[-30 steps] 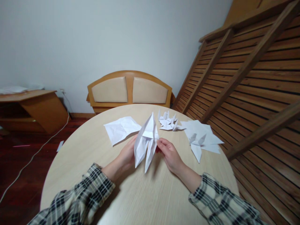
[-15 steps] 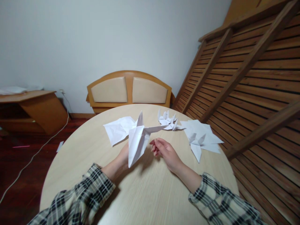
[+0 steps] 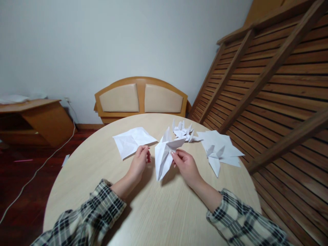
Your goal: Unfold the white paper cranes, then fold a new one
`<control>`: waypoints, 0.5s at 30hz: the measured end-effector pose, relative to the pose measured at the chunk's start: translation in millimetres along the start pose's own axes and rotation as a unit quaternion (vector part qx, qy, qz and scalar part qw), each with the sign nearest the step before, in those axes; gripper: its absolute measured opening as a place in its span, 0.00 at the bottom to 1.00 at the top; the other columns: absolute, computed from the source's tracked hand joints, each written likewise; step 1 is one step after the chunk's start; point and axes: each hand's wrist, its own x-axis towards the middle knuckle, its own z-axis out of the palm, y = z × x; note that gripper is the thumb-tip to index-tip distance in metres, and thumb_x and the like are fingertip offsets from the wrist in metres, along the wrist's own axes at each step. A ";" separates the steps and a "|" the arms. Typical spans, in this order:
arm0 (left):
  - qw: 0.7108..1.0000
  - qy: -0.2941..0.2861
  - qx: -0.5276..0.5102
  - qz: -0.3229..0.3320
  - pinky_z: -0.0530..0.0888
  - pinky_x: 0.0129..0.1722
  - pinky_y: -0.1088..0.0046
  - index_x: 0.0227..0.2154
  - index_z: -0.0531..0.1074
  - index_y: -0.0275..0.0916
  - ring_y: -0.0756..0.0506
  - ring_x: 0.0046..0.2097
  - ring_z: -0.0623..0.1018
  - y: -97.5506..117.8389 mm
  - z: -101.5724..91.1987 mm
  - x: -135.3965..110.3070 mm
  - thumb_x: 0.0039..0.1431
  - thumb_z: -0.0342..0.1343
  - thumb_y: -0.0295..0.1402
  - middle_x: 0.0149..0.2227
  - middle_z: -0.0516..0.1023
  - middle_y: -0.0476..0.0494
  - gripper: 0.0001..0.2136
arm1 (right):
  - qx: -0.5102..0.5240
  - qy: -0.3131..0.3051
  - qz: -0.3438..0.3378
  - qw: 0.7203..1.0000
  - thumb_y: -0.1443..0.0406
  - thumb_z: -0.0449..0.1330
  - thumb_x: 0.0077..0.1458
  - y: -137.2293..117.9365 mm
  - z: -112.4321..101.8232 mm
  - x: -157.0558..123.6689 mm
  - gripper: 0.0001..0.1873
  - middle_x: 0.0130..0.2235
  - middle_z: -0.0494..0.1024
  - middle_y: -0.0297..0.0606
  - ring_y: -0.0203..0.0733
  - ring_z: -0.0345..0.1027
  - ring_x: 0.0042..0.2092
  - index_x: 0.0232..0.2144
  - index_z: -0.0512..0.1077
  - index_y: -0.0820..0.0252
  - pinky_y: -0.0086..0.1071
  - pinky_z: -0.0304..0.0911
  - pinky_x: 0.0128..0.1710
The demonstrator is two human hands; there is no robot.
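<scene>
A white paper crane [image 3: 163, 158], larger than the others, is pinched between the thumb and fingers of my right hand [image 3: 186, 166] above the round table. Its wings point up and to the right, and a long point hangs down. Just left of it, my left hand [image 3: 139, 160] is curled closed, apart from the crane, with nothing visible in it. Behind my left hand lies a creased white sheet of paper [image 3: 128, 141]. A smaller folded paper crane [image 3: 214, 159] rests to the right of my right hand.
Several small paper cranes [image 3: 185, 132] cluster toward the back of the round wooden table [image 3: 153, 212]. Flat white sheets [image 3: 227, 143] lie at the right. A wooden headboard [image 3: 140, 80] stands behind the table, and a slatted wooden frame [image 3: 269, 89] leans along the right side.
The paper crane has passed from my left hand to my right and shifted right. My left hand has let go and curled up; my right thumb and fingers have closed on the crane.
</scene>
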 end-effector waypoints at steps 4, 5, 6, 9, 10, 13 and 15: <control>0.958 -0.014 0.191 0.214 0.66 0.32 0.70 0.31 0.64 0.42 0.47 0.31 0.68 18.5 -8.7 -2.5 0.62 0.52 0.39 0.28 0.67 0.50 0.08 | -0.074 0.041 -0.051 0.995 0.53 0.57 0.57 -2.6 -1.0 -0.2 0.20 0.21 0.62 0.29 0.35 0.57 0.25 0.20 0.59 0.56 0.30 0.53 0.25; 0.936 -0.036 0.243 0.250 0.66 0.33 0.69 0.31 0.64 0.41 0.47 0.31 0.68 23.0 -8.7 -6.3 0.61 0.53 0.39 0.29 0.68 0.49 0.08 | -0.089 0.044 -0.056 0.993 0.54 0.57 0.57 -3.3 -0.2 -0.6 0.20 0.21 0.62 0.29 0.35 0.56 0.24 0.20 0.58 0.56 0.30 0.52 0.25; 0.912 -0.056 0.294 0.282 0.66 0.33 0.69 0.31 0.64 0.41 0.47 0.32 0.69 26.6 -7.9 -10.6 0.61 0.55 0.39 0.29 0.69 0.49 0.08 | -0.102 0.045 -0.060 0.992 0.55 0.57 0.57 -3.9 0.8 -1.1 0.20 0.21 0.61 0.29 0.34 0.55 0.24 0.19 0.58 0.56 0.30 0.51 0.24; 0.828 -0.097 0.417 0.362 0.65 0.33 0.67 0.32 0.64 0.41 0.45 0.33 0.69 31.9 -3.2 -21.2 0.61 0.56 0.41 0.31 0.70 0.47 0.10 | -0.126 0.034 -0.068 0.989 0.58 0.56 0.57 -5.2 3.5 -2.7 0.18 0.21 0.61 0.29 0.35 0.54 0.25 0.20 0.58 0.57 0.30 0.50 0.25; 0.806 -0.099 0.445 0.378 0.65 0.33 0.67 0.32 0.65 0.41 0.44 0.33 0.69 32.2 -1.7 -22.9 0.62 0.55 0.42 0.31 0.70 0.46 0.10 | -0.130 0.029 -0.073 0.988 0.58 0.56 0.57 -5.5 4.2 -3.2 0.18 0.21 0.61 0.29 0.35 0.54 0.25 0.20 0.58 0.57 0.30 0.50 0.25; 0.756 -0.088 0.507 0.405 0.65 0.33 0.66 0.31 0.66 0.40 0.43 0.34 0.68 32.9 0.0 -22.1 0.65 0.52 0.42 0.31 0.71 0.44 0.12 | -0.137 0.014 -0.084 0.987 0.59 0.56 0.58 -6.4 4.8 -4.9 0.17 0.22 0.62 0.30 0.36 0.55 0.27 0.20 0.60 0.57 0.31 0.51 0.27; 0.732 -0.084 0.538 0.409 0.64 0.33 0.66 0.31 0.67 0.40 0.42 0.34 0.68 34.5 -1.0 -19.3 0.66 0.51 0.43 0.31 0.71 0.43 0.13 | -0.141 0.004 -0.085 0.986 0.60 0.56 0.59 -6.9 4.6 -6.2 0.17 0.23 0.63 0.31 0.37 0.56 0.27 0.20 0.61 0.57 0.32 0.51 0.28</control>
